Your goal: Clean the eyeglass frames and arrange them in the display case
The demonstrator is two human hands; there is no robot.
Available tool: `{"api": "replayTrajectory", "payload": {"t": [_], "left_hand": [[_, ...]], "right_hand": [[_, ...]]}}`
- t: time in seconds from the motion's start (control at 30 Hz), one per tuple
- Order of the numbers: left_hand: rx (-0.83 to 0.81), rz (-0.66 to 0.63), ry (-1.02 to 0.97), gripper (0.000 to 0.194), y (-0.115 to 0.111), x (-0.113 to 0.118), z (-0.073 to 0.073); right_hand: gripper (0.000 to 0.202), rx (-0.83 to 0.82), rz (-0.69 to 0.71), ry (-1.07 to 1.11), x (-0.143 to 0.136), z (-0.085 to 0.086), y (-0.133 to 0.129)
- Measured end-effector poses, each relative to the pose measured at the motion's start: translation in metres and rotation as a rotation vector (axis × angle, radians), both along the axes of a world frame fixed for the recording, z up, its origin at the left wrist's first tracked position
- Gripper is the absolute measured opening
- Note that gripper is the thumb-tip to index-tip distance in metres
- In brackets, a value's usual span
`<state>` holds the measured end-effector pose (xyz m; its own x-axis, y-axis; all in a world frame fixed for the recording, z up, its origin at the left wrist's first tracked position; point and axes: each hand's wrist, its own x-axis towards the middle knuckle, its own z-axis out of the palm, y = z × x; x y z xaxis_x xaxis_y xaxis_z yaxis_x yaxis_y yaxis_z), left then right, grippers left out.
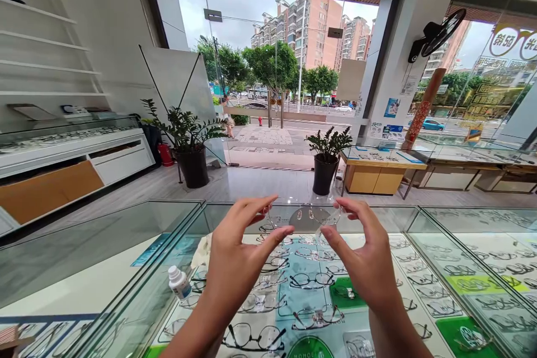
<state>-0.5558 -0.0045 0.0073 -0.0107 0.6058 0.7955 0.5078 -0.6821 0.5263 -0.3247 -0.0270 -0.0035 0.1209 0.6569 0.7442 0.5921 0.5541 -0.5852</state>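
Note:
Thin-rimmed eyeglasses (311, 213) are held up above a glass display case (197, 218). My left hand (241, 240) pinches their left side between thumb and fingers. On the opposite side, my right hand (363, 246) grips the other rim, thumb below and fingers above. The nose pads show in the middle; the temples are hard to make out. Beneath my hands, rows of spectacle frames (311, 279) lie inside the case on white, teal and green panels. Left of my left forearm stands a small white bottle (179, 282) beside a crumpled pale cloth (202, 251).
Glass case edges run along both sides and the far side. Beyond are two potted plants (192, 145) (327, 159), a glass door front, a wooden display cabinet (380, 176), a wall fan (440, 33) and a red fire extinguisher (165, 154). A white counter (121, 165) lines the left wall.

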Motion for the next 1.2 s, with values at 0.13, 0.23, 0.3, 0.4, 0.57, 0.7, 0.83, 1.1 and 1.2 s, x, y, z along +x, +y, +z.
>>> {"api": "replayTrajectory", "payload": {"t": [0.13, 0.23, 0.3, 0.4, 0.57, 0.7, 0.83, 1.1, 1.2], "left_hand": [[0.021, 0.043, 0.016, 0.048, 0.002, 0.001, -0.003], [0.025, 0.072, 0.022, 0.049, 0.001, 0.002, -0.006], [0.031, 0.086, 0.028, 0.05, 0.0, 0.003, -0.008], [0.069, 0.126, 0.051, 0.051, -0.001, 0.005, -0.009], [0.128, 0.151, 0.07, 0.051, -0.001, 0.008, -0.01], [0.128, 0.152, 0.069, 0.051, -0.001, 0.009, -0.012], [0.096, 0.134, 0.05, 0.052, 0.0, 0.008, -0.011], [-0.162, -0.165, -0.083, 0.044, 0.019, 0.004, -0.008], [-0.182, -0.171, -0.096, 0.045, 0.024, 0.003, -0.01]], "right_hand": [[0.042, -0.012, 0.003, 0.0, -0.001, -0.001, 0.003], [0.043, -0.012, 0.002, -0.004, -0.001, -0.002, 0.003], [0.044, -0.012, -0.004, -0.007, -0.001, -0.003, 0.004], [0.045, -0.013, -0.011, -0.016, 0.0, -0.003, 0.006], [0.046, -0.01, -0.019, -0.03, 0.0, -0.005, 0.009], [0.046, -0.017, -0.01, -0.034, 0.001, -0.007, 0.011], [0.045, -0.023, -0.007, -0.043, 0.001, -0.006, 0.012], [0.04, 0.074, -0.115, -0.084, -0.003, -0.001, 0.008], [0.039, 0.077, -0.119, -0.091, -0.004, 0.0, 0.008]]}}
